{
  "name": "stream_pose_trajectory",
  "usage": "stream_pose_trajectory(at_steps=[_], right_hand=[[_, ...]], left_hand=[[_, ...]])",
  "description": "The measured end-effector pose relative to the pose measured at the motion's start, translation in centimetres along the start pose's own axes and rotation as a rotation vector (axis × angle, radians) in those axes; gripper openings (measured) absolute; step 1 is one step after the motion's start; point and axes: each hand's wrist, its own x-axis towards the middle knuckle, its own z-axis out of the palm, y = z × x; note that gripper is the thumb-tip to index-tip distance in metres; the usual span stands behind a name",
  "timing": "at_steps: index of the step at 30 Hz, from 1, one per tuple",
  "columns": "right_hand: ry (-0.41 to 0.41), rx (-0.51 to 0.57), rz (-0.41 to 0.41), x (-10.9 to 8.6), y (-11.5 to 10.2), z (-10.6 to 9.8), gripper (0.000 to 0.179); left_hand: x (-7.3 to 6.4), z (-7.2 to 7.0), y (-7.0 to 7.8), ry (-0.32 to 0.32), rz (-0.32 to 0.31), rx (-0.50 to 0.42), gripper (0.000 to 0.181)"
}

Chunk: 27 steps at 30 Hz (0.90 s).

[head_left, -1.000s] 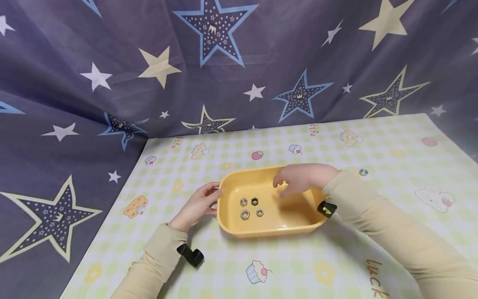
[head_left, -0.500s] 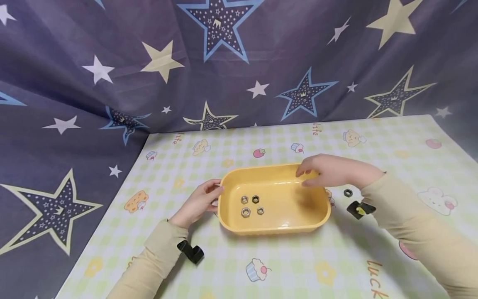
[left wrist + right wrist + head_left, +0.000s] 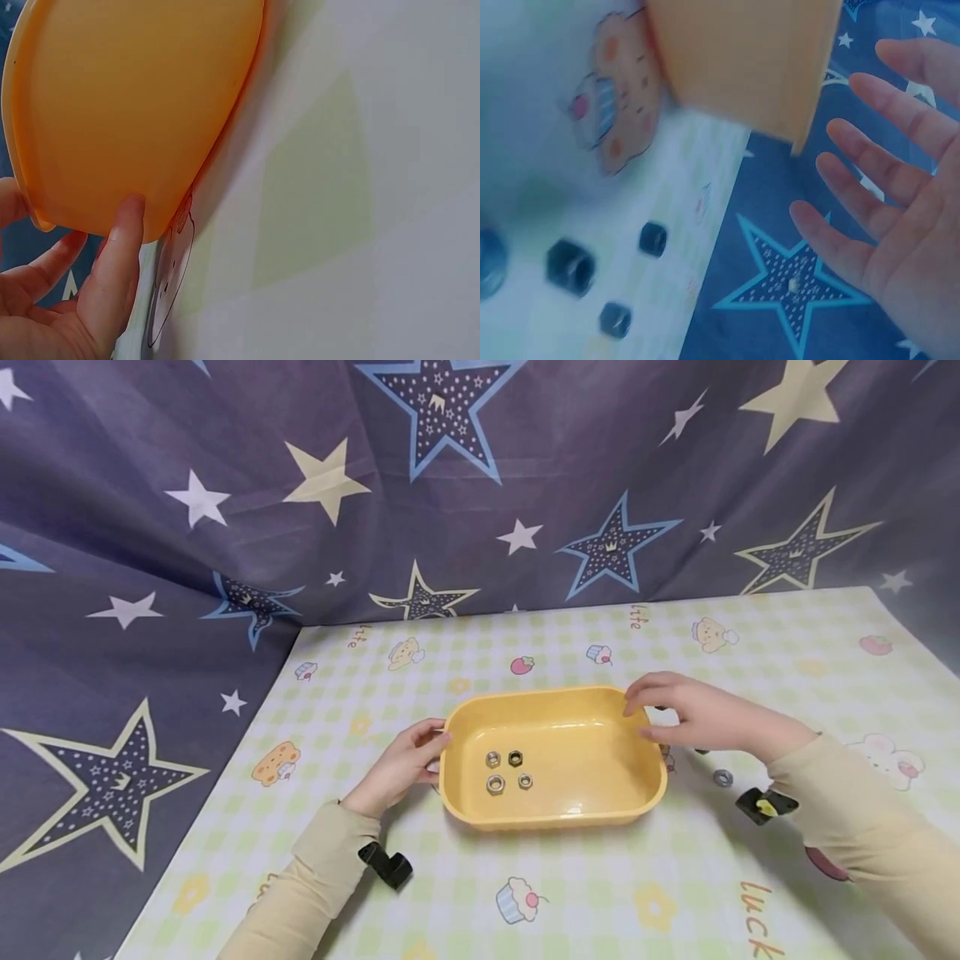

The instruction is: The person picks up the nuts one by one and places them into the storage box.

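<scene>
A yellow plastic basin (image 3: pixel 553 817) rests on the tablecloth in the head view. Inside it, toward the left, sit several small hex nuts, among them a silver nut (image 3: pixel 496 784) and a dark nut (image 3: pixel 515 758). My left hand (image 3: pixel 401 767) grips the basin's left end; in the left wrist view its fingers lie against the orange-looking outer wall (image 3: pixel 142 97). At the right end, my right hand (image 3: pixel 701 714) hovers by the rim with nothing in its fingers. The right wrist view shows those fingers (image 3: pixel 889 165) spread, apart from the basin wall (image 3: pixel 742 60).
Loose nuts lie on the table right of the basin, one a silver nut (image 3: pixel 722 777) near my right wrist; others are partly hidden by the hand. The right wrist view shows several, including a dark nut (image 3: pixel 571 266). A starry curtain (image 3: pixel 480 527) hangs behind the checked tablecloth (image 3: pixel 420 893).
My right hand has moved right, from over the inside of the basin to its right rim. The left hand keeps its grip, and the nuts in the basin stay put.
</scene>
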Motion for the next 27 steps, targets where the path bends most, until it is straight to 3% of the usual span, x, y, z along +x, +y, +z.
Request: stream_pose_trajectory(at_steps=[9, 17, 27], right_hand=[[0.065, -0.058, 0.066, -3.4, 2.3, -0.5, 0.025], [0.043, -0.094, 0.221, -5.3, 3.4, -1.4, 0.025], [0.086, -0.132, 0.215, -7.2, 4.7, -1.1, 0.025]], left_hand=[[0.2, 0.0, 0.0, 0.005, -0.002, -0.012, 0.038], [0.2, 0.2, 0.1, 0.013, -0.002, -0.012, 0.037], [0.0, 0.2, 0.0, 0.024, -0.004, -0.006, 0.037]])
